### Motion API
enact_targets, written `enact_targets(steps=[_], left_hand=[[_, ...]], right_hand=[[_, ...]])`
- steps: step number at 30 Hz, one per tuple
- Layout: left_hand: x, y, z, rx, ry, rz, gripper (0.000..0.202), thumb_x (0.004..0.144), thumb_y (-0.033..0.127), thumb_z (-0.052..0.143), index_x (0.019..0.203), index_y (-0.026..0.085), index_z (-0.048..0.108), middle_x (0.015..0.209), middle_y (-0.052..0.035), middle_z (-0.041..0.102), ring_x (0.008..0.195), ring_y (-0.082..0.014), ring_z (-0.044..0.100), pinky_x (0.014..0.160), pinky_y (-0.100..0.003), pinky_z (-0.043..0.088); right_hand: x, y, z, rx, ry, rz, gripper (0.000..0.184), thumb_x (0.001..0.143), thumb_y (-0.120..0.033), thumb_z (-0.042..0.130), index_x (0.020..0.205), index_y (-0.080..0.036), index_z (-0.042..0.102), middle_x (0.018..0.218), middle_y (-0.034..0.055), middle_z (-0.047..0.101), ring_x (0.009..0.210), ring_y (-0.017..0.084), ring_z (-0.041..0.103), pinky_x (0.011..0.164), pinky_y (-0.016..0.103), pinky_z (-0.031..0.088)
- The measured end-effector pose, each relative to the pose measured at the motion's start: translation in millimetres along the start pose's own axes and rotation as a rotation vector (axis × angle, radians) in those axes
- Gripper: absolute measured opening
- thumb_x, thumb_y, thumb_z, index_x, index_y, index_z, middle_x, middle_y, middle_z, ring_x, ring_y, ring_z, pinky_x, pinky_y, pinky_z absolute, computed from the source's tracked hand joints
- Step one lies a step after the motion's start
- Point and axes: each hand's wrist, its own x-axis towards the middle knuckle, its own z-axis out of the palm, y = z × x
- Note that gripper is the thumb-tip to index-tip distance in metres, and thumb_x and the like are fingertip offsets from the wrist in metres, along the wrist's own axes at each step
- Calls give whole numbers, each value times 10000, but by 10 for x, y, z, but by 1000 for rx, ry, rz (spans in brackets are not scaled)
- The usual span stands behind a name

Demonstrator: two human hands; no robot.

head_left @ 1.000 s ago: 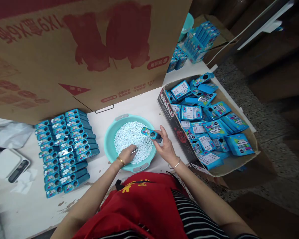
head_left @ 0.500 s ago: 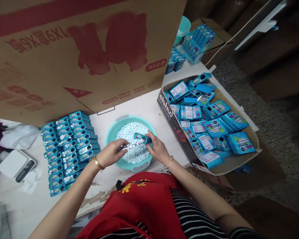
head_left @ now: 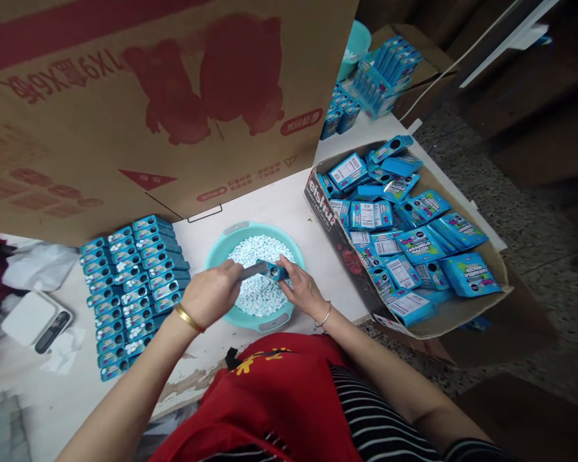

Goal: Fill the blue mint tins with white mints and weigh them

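Observation:
In the head view, my left hand (head_left: 210,292) is closed on the handle of a small scoop (head_left: 253,269). The scoop's front end meets the round opening in a small blue candy box (head_left: 272,271). My right hand (head_left: 304,287) grips that box from the right, tilted, with its opening toward the scoop. Both hands are above a turquoise basin (head_left: 216,249), whose lower part holds many small white candies (head_left: 260,301). How full the scoop is cannot be made out.
Rows of upright blue boxes (head_left: 135,289), some topped with white candies, stand at the left. A white scale (head_left: 31,319) sits beyond them. On the right lies an open carton (head_left: 340,256) of jumbled blue boxes. A large cardboard box (head_left: 173,115) rises behind the basin.
The scoop, earlier low over the candies with several on it, is now raised and tipped against the box's opening. My left hand has rolled over; the right hand stays near the same place.

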Motion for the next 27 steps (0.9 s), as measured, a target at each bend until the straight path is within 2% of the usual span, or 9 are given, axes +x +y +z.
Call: enact_targets(steps=[3, 5, 9, 11, 13, 17, 21, 24, 27], left_hand=[[251, -364, 439, -166, 87, -81, 220, 915, 282, 425, 1088, 207, 536, 1048, -65, 599, 924, -209, 596, 779, -311, 455], [434, -482, 823, -200, 56, -155, 218, 909, 225, 401, 1074, 185, 537, 1090, -97, 577, 952, -224, 582, 796, -329, 450], [624, -391, 1472, -287, -28, -89, 181, 856, 136, 429, 975, 183, 558, 1037, -91, 573, 932, -216, 577, 810, -328, 444], [611, -291, 1654, -357, -49, -33, 175, 849, 138, 438, 966, 192, 556, 1033, -78, 572, 928, -205, 570, 827, -323, 440], [566, -220, 1753, -440, -68, 20, 161, 835, 142, 450, 943, 196, 557, 997, -62, 579, 909, -192, 561, 835, -317, 438], [498, -181, 1816, -635, -113, 100, 130, 773, 174, 531, 900, 193, 547, 846, -3, 582, 794, -148, 539, 780, -277, 452], [427, -246, 1707, -801, -123, 130, 193, 776, 299, 597, 913, 183, 528, 776, 30, 548, 685, -105, 486, 690, -238, 441], [304, -345, 1429, -870, -105, 144, 246, 795, 378, 594, 918, 178, 520, 750, 33, 512, 647, -93, 441, 645, -226, 411], [164, -413, 1001, -880, -74, 156, 278, 813, 425, 577, 937, 181, 527, 740, 35, 484, 649, -96, 421, 630, -225, 390]], right_hand=[[-7, 50, -72, -18, 22, 42, 758, 913, -131, 461, 1533, -252, 41, 1294, 131, 579, 1163, 253, 591, 961, 463, 531], [-11, 71, -132, -12, 45, 97, 761, 909, -142, 486, 1532, -250, 61, 1276, 131, 590, 1155, 252, 598, 966, 459, 529], [-12, 88, -243, 31, 92, 192, 751, 911, -178, 511, 1527, -242, 86, 1253, 137, 600, 1140, 253, 607, 961, 459, 525], [-9, 91, -280, 58, 109, 220, 749, 910, -188, 518, 1523, -246, 92, 1258, 135, 595, 1152, 251, 600, 973, 459, 513], [-5, 96, -298, 88, 129, 248, 749, 910, -197, 525, 1521, -250, 95, 1262, 133, 590, 1163, 249, 593, 987, 456, 501], [-17, 112, -287, 131, 152, 305, 746, 903, -225, 548, 1516, -251, 124, 1237, 130, 603, 1141, 250, 601, 984, 451, 496], [-63, 135, -265, 145, 160, 321, 749, 895, -232, 561, 1513, -250, 139, 1232, 122, 608, 1135, 246, 604, 985, 444, 492], [-95, 150, -248, 123, 134, 307, 736, 903, -226, 538, 1515, -247, 129, 1256, 128, 598, 1158, 253, 596, 989, 452, 491], [-102, 147, -204, 91, 89, 232, 743, 905, -193, 514, 1521, -252, 104, 1267, 125, 596, 1155, 253, 599, 983, 460, 503]])
